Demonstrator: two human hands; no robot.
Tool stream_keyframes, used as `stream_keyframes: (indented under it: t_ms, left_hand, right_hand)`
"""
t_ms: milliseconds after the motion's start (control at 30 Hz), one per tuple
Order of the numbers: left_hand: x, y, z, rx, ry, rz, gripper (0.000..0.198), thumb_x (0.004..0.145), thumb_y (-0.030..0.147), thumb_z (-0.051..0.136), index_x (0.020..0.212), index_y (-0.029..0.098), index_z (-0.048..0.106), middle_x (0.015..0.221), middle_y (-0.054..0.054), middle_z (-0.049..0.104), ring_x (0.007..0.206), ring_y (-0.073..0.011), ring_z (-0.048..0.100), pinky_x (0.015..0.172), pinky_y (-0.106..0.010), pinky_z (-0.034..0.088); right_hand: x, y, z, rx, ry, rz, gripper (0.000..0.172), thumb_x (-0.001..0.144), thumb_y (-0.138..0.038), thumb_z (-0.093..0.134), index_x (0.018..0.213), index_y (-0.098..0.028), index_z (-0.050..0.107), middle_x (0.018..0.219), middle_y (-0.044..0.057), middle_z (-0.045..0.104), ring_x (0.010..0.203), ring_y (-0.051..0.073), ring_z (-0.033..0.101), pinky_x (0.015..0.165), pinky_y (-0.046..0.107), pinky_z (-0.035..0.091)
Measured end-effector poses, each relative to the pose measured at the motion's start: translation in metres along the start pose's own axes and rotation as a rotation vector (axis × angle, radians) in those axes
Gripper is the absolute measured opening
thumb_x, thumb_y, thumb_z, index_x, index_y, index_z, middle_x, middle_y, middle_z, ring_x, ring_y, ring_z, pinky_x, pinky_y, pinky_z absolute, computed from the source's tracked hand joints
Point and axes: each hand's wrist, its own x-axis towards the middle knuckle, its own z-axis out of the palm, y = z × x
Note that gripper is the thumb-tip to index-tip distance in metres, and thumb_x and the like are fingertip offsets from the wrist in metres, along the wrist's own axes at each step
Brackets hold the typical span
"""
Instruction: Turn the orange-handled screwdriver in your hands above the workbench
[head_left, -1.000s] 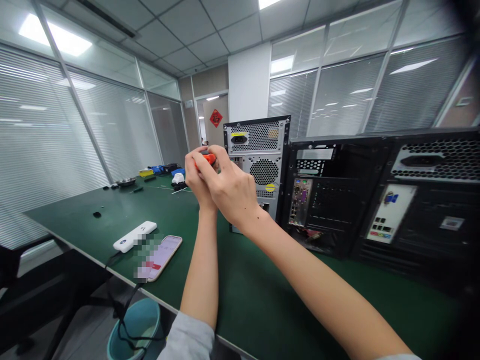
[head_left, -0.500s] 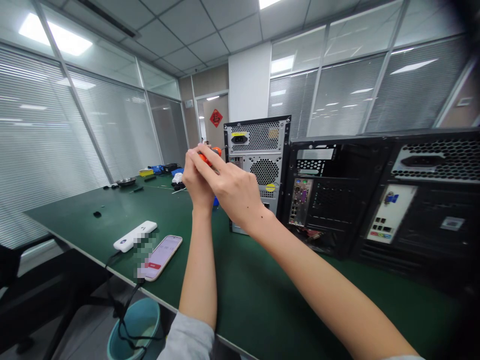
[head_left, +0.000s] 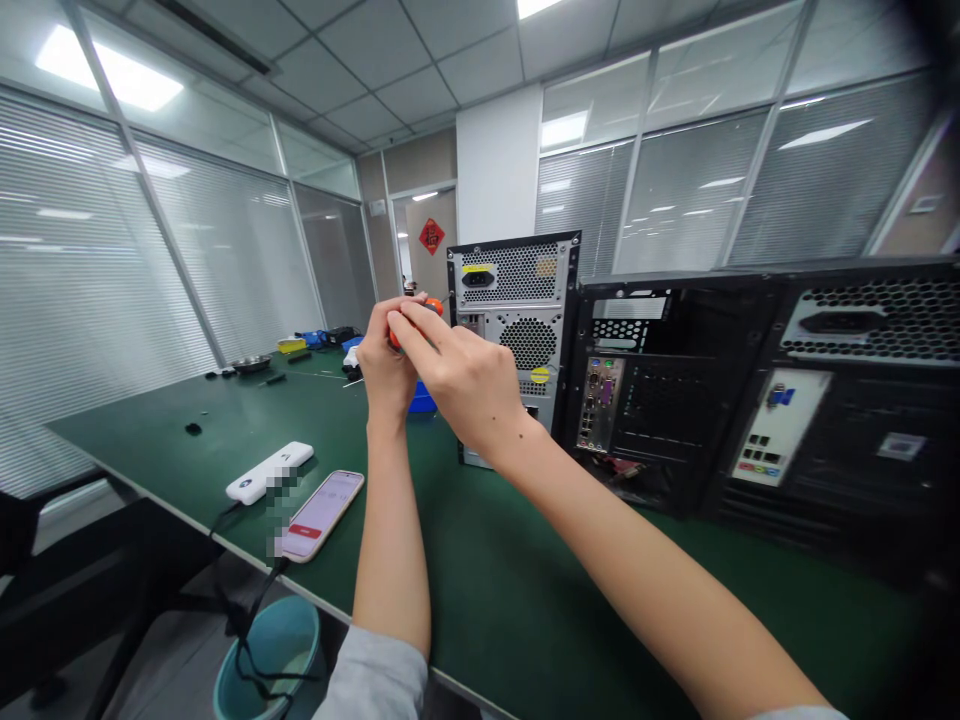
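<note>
1. Both hands are raised at the left rear edge of the silver computer case [head_left: 517,340], which stands upright on the green table [head_left: 525,600]; its side panel looks to be on, so I judge the work at that edge is in progress rather than finished.
2. The orange-handled screwdriver [head_left: 429,307] sits between the two hands, its thin shaft pointing right toward the case's upper left corner.
3. The left hand [head_left: 384,365] is curled around the handle from the far side, forearm nearly vertical.
4. The right hand [head_left: 465,385] pinches the handle with fingertips, wrist bent, forearm running in from the near right.
5. Two black cases [head_left: 750,390] stand right, backs exposed.
</note>
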Motion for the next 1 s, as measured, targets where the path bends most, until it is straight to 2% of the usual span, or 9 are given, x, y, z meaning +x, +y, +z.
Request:
stream_keyframes:
  t_ms: [167, 500, 767, 1000]
  left_hand:
    - [0.000, -0.003, -0.001, -0.094, -0.046, -0.036, 0.025, 0.080, 0.022, 0.058, 0.105, 0.017, 0.057, 0.111, -0.005, 0.062, 0.104, -0.0138, 0.058, 0.096, -0.030, 0.045]
    - [-0.001, -0.006, 0.001, -0.154, -0.080, -0.024, 0.028, 0.082, 0.027, 0.055, 0.109, 0.019, 0.055, 0.117, -0.006, 0.058, 0.111, -0.0146, 0.057, 0.098, -0.030, 0.046]
    - [0.000, 0.003, 0.000, -0.186, -0.036, -0.113, 0.025, 0.083, 0.026, 0.054, 0.106, 0.018, 0.058, 0.114, -0.006, 0.061, 0.105, -0.0147, 0.059, 0.094, -0.028, 0.048]
    - [-0.001, -0.004, 0.007, -0.202, 0.020, -0.150, 0.024, 0.083, 0.019, 0.053, 0.107, 0.020, 0.055, 0.108, -0.004, 0.062, 0.096, -0.0132, 0.061, 0.087, -0.029, 0.050]
  right_hand:
    - [0.000, -0.001, 0.002, 0.007, 0.011, 0.009, 0.039, 0.094, -0.009, 0.029, 0.122, -0.020, 0.055, 0.123, 0.004, 0.063, 0.065, 0.009, 0.060, 0.047, 0.025, 0.040]
    - [0.000, -0.002, 0.009, 0.017, 0.054, 0.049, 0.037, 0.093, -0.011, 0.031, 0.119, -0.021, 0.056, 0.117, 0.004, 0.065, 0.063, 0.007, 0.058, 0.047, 0.024, 0.036]
    - [0.001, -0.006, 0.012, -0.021, 0.111, 0.044, 0.032, 0.094, -0.011, 0.031, 0.108, -0.020, 0.058, 0.105, 0.002, 0.067, 0.060, 0.007, 0.056, 0.046, 0.025, 0.031]
    - [0.000, -0.009, 0.017, 0.039, 0.085, 0.059, 0.023, 0.095, -0.016, 0.035, 0.106, -0.020, 0.055, 0.101, 0.002, 0.065, 0.064, 0.008, 0.056, 0.049, 0.025, 0.030]
